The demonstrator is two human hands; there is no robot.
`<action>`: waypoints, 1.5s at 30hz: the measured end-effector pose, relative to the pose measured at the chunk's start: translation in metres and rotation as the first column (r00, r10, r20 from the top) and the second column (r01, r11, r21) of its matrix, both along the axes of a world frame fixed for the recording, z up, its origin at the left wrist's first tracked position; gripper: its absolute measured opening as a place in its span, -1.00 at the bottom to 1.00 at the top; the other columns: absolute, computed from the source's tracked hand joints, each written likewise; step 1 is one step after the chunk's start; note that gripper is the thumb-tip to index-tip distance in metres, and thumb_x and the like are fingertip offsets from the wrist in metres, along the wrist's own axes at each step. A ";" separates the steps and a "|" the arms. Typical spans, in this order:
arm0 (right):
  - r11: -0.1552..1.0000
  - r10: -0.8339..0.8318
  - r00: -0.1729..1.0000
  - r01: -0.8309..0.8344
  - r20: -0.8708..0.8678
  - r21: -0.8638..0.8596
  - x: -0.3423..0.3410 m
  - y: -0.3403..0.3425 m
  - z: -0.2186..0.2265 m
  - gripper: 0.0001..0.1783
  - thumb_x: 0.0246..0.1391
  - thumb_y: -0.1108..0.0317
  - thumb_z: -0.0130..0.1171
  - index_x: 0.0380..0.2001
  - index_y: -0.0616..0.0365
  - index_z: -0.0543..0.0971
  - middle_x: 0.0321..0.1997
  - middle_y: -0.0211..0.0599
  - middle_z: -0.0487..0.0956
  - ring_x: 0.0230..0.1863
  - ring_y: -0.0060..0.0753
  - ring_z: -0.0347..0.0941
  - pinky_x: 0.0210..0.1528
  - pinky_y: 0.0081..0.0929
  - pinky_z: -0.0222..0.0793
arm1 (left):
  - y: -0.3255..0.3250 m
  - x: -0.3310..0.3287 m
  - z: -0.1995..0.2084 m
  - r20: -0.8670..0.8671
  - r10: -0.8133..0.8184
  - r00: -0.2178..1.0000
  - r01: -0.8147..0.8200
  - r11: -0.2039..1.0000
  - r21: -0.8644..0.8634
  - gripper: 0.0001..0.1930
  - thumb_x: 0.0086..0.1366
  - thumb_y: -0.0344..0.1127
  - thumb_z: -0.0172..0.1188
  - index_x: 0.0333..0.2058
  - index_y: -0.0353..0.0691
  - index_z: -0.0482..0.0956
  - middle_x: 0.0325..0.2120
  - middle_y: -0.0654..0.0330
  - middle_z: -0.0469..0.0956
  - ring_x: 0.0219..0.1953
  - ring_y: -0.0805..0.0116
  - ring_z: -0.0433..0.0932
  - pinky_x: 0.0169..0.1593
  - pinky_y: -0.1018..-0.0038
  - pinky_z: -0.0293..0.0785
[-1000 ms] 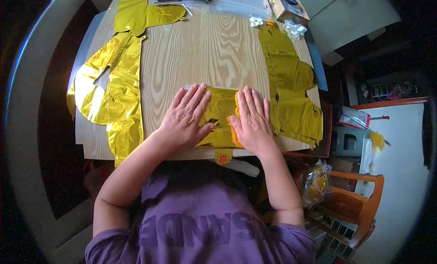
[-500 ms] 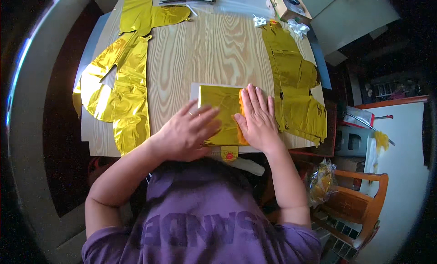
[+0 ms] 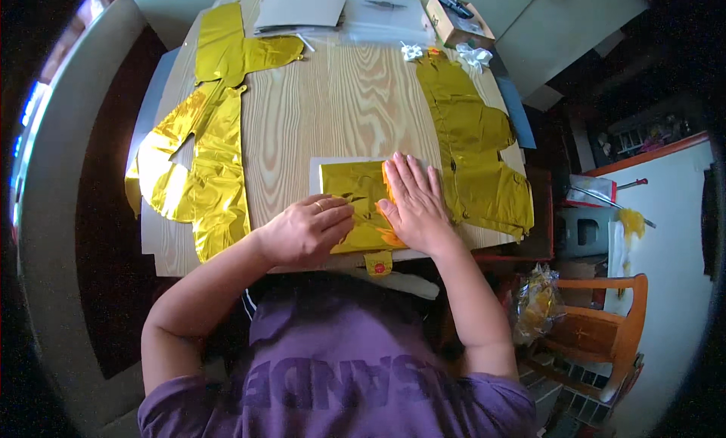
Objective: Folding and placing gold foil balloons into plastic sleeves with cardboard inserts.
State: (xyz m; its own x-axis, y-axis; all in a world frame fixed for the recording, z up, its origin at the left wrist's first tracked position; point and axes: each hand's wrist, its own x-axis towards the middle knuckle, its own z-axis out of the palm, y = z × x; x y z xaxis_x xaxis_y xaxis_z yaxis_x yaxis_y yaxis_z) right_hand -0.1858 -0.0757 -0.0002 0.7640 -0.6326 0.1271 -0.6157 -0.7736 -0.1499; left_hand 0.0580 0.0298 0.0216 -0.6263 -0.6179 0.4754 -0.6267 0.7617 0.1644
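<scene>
Near the table's front edge lies a folded gold foil balloon (image 3: pixel 350 175) on a pale flat sheet (image 3: pixel 315 173). My left hand (image 3: pixel 306 230) is closed at the balloon's left part, fingers curled and seemingly pinching the foil; the fingertips are partly hidden. A small crease rises beside them. My right hand (image 3: pixel 417 207) lies flat, fingers stretched, across the right end of the balloon. An orange piece of thin material (image 3: pixel 389 238) peeks out along that hand's left side. A small gold tab with a red mark (image 3: pixel 379 263) hangs over the table edge.
Flat gold foil balloons lie at the left (image 3: pixel 215 158) and right (image 3: pixel 476 136) of the wooden table (image 3: pixel 340 98). At the back are grey cards (image 3: pixel 299 11), clear plastic sheets (image 3: pixel 386 18) and a wooden box (image 3: pixel 460 21). Crumpled white tissue (image 3: pixel 474 56) sits near the box. A wooden chair (image 3: pixel 597 336) stands at right.
My left hand, open and blurred before, has closed at the foil, where a crease now shows. My right hand stays flat on the balloon. The whole view has shifted slightly.
</scene>
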 end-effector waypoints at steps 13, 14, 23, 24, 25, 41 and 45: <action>0.998 -0.037 0.999 0.039 -0.035 0.056 0.002 0.003 0.004 -0.20 0.33 -0.01 -0.06 0.47 0.17 0.03 0.57 -0.03 -0.04 0.58 0.00 -0.17 0.53 0.10 -0.37 | 0.004 0.000 -0.002 -0.056 -0.049 0.997 0.049 0.999 0.008 -0.59 0.08 -0.27 0.27 -0.11 -0.39 0.57 -0.08 -0.04 0.58 -0.02 0.03 0.61 0.10 0.21 0.54; 0.998 -0.036 0.999 0.037 -0.031 0.046 0.001 0.003 0.003 -0.20 0.33 -0.03 -0.07 0.47 0.17 0.03 0.57 -0.03 -0.03 0.57 0.01 -0.16 0.53 0.11 -0.37 | 0.003 0.001 -0.002 -0.042 -0.069 0.997 0.069 0.998 0.006 -0.58 0.08 -0.26 0.27 -0.11 -0.39 0.56 -0.07 -0.04 0.58 -0.01 0.03 0.61 0.12 0.20 0.53; 0.998 -0.012 0.998 0.016 -0.066 0.056 0.003 0.002 0.011 -0.18 0.31 -0.07 -0.05 0.44 0.22 0.08 0.55 0.00 0.03 0.55 0.02 -0.11 0.52 0.12 -0.33 | 0.002 0.002 -0.005 0.034 -0.044 0.998 0.042 0.998 0.039 -0.53 0.10 -0.21 0.20 -0.08 -0.43 0.56 -0.01 -0.09 0.56 0.10 -0.01 0.55 0.21 0.16 0.47; 0.997 0.003 0.997 0.003 -0.080 0.074 0.004 0.000 0.015 -0.18 0.31 -0.09 -0.05 0.43 0.24 0.10 0.54 0.00 0.04 0.55 0.02 -0.11 0.52 0.13 -0.34 | 0.003 0.003 -0.006 0.032 -0.032 0.999 0.031 0.999 0.045 -0.53 0.10 -0.20 0.20 -0.07 -0.43 0.56 0.00 -0.09 0.55 0.10 -0.01 0.55 0.21 0.15 0.47; 0.996 0.020 0.995 -0.011 -0.094 0.093 0.006 -0.003 0.020 -0.17 0.31 -0.10 -0.05 0.42 0.25 0.11 0.54 0.00 0.04 0.55 0.02 -0.11 0.52 0.13 -0.35 | 0.004 0.004 -0.006 0.031 -0.032 0.999 0.030 0.998 0.046 -0.53 0.10 -0.19 0.20 -0.08 -0.43 0.56 0.00 -0.09 0.55 0.10 -0.01 0.55 0.21 0.16 0.47; 0.910 -0.397 0.865 0.415 0.306 0.004 0.117 -0.267 0.000 -0.82 -0.02 0.24 0.26 -0.47 0.12 0.64 -0.32 -0.09 0.60 -0.24 0.01 0.58 -0.18 -0.09 0.51 | 0.001 0.006 -0.008 0.003 0.001 1.000 -0.001 0.999 0.049 -0.54 0.12 -0.16 0.16 -0.09 -0.41 0.58 -0.03 -0.08 0.59 0.09 0.03 0.57 0.20 0.17 0.46; 0.967 -0.251 0.942 0.255 0.224 0.014 0.094 -0.183 0.009 -0.87 -0.06 0.32 0.27 -0.53 0.14 0.62 -0.38 -0.11 0.58 -0.35 -0.02 0.56 -0.24 -0.12 0.50 | 0.000 0.005 -0.010 -0.025 -0.004 1.000 0.006 0.997 0.074 -0.55 0.10 -0.18 0.17 -0.11 -0.41 0.58 -0.03 -0.09 0.58 0.09 0.02 0.57 0.20 0.15 0.46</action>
